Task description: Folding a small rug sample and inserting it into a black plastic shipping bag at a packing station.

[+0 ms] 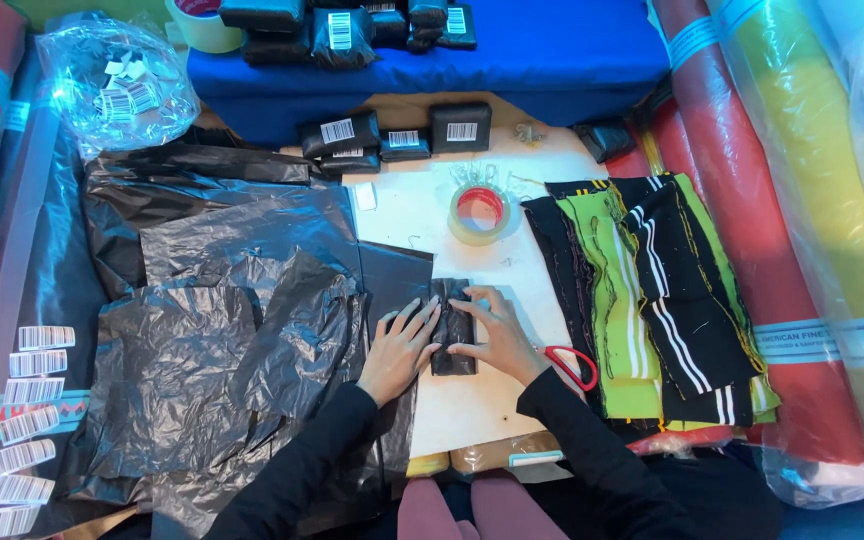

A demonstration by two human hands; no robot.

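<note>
Black plastic: a small black bundle lies on the pale table, just in front of the person, between both hands.
Bundle look: narrow, upright oblong, wrapped in glossy, creased black film with folds running along its length; what is inside cannot be told.
Left hand: flat, fingers spread, fingertips pressing the bundle's left edge; the palm rests on a black plastic sheet that runs under the bundle.
Right hand: open and curved over the bundle's right side, fingers laid across its top and lower edge, pressing rather than gripping it.
Sleeves: both arms in dark sleeves.
Scissors: red-handled scissors lie just beside the right wrist, partly hidden by it.
Tape: a roll of clear tape with a red core sits on the table beyond the bundle, well apart from the hands.
Left of the hands: a heap of crumpled black bags.
Right of the hands: a stack of fabric pieces, black and lime green with white stripes.
Far edge: about 4 wrapped black packets with white barcode labels, possibly more behind them.
Far left: strips of barcode stickers lie in a column.
</note>
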